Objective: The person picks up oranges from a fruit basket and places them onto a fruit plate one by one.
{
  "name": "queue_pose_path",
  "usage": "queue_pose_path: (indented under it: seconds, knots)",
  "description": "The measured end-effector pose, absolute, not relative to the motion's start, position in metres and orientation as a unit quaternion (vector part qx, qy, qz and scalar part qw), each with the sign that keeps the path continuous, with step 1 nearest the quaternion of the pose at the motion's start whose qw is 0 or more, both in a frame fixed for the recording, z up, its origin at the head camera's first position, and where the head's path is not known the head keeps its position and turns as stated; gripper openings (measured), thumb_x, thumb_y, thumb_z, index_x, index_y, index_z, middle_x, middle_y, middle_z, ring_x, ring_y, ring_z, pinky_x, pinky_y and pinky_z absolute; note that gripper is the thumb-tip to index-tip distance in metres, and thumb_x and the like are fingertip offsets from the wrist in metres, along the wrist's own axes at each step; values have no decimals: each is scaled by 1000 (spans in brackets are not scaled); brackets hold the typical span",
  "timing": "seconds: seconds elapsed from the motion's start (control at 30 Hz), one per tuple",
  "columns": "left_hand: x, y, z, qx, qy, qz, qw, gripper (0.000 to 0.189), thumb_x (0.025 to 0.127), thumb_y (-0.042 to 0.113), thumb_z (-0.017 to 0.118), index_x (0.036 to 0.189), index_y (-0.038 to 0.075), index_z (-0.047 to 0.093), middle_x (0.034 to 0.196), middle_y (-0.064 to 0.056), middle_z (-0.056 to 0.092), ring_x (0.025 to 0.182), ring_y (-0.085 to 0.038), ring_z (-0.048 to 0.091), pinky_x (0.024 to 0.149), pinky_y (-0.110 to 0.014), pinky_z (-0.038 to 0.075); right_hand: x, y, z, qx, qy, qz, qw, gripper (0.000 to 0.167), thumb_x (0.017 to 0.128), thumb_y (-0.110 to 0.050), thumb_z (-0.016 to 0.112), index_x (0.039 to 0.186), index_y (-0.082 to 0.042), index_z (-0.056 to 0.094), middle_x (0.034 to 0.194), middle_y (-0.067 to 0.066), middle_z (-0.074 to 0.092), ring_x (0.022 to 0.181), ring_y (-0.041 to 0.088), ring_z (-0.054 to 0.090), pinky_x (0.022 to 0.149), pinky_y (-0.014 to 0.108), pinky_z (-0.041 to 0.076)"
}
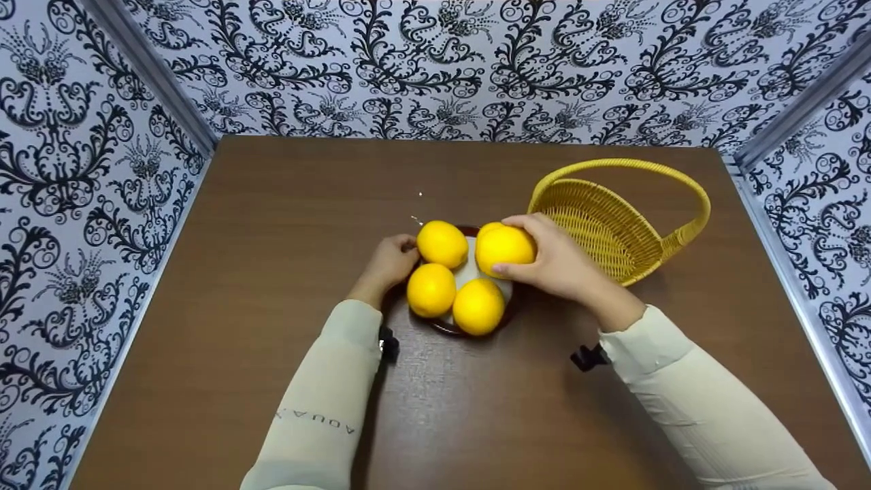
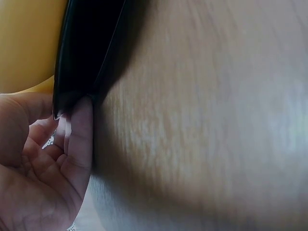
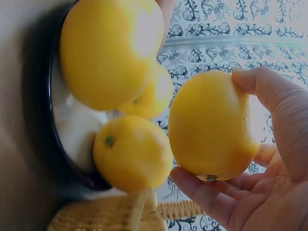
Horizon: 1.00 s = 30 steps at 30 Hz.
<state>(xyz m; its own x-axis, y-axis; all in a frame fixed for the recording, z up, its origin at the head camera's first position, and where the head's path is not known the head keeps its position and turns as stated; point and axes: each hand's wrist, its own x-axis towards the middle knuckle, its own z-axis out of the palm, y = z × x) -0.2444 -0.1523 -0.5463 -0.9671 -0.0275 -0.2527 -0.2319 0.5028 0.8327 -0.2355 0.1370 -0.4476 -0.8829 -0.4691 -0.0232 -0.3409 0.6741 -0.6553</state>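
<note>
Several oranges point(image 1: 431, 290) sit on a round plate point(image 1: 468, 271) with a white inside and a dark rim. My right hand point(image 1: 559, 262) holds one orange point(image 3: 211, 127) between thumb and fingers, above the plate's right side. Another orange point(image 3: 132, 153) lies on the plate close behind the held one; in the head view it is mostly hidden. My left hand point(image 1: 389, 264) is at the plate's left edge. In the left wrist view its thumb and fingers pinch the dark rim point(image 2: 86, 43), fingers underneath.
A yellow woven basket point(image 1: 599, 224) with a tall arched handle stands right of the plate, tilted so its inside shows. Brown tabletop point(image 1: 272, 224) surrounds the plate. Patterned panels point(image 1: 435, 68) border the table at the back and both sides.
</note>
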Motion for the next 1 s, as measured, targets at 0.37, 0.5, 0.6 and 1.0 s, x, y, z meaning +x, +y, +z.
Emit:
queue_pose_path:
  seconds: [0.37, 0.5, 0.6, 1.0]
  knots:
    - [-245, -153, -547, -72, 864, 488, 102, 29, 102, 13, 57, 127, 0, 68, 122, -18, 69, 113, -31, 60, 104, -42, 49, -230, 111, -456, -234, 901, -351, 101, 77, 82, -45, 87, 145, -13, 56, 141, 9, 55, 120, 30, 58, 104, 53, 50]
    - [-245, -152, -548, -70, 866, 485, 99, 28, 102, 12, 57, 125, 1, 69, 120, -17, 70, 110, -31, 60, 103, -41, 49, -228, 105, -460, -234, 899, -356, 107, 78, 82, -45, 87, 147, -15, 55, 142, 7, 54, 119, 29, 59, 104, 52, 51]
    - [-244, -152, -548, -70, 867, 484, 97, 28, 102, 12, 58, 125, 1, 69, 119, -17, 70, 110, -30, 61, 102, -41, 49, -227, 102, -462, -235, 898, -355, 111, 78, 82, -46, 86, 147, -16, 55, 142, 6, 54, 119, 28, 60, 105, 51, 50]
    - [-243, -152, -544, -68, 864, 491, 92, 26, 101, 13, 58, 120, 1, 70, 111, -16, 69, 102, -28, 60, 95, -39, 50, -227, 96, -466, -232, 902, -350, 102, 77, 83, -47, 85, 147, -16, 55, 144, 6, 53, 122, 29, 59, 108, 52, 48]
